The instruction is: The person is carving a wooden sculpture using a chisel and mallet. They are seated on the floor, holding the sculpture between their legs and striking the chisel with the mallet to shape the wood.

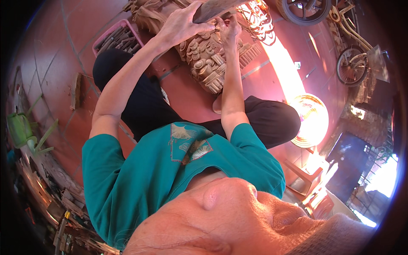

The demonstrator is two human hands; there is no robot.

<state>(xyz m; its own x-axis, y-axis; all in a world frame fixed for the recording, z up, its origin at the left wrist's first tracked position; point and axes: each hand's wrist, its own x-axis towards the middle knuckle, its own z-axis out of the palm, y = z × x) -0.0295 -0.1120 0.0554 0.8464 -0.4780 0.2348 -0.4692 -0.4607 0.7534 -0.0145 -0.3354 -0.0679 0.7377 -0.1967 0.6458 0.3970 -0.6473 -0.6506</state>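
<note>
A carved wooden piece (208,63) with raised scroll-like relief lies on the tiled floor in front of my folded legs. Over its far part, at the top edge of the picture, is a smooth, brownish-grey length of wood (212,10). My left hand (182,26) is at the near left end of this length, its thumb stretched along the underside and its fingers partly hidden; it appears to grip it. Just right of that thumb, my right hand (230,30) is closed, fingertips pinched under the wood. Whatever is between those fingers is too small to make out.
A pink basket (96,46) full of slim tools stands left of the carving. A wood scrap (76,91) lies further left. To the right are a round woven tray (312,121) in bright sun, a stool (304,180), a bicycle wheel (352,66) and a larger black wheel (293,16).
</note>
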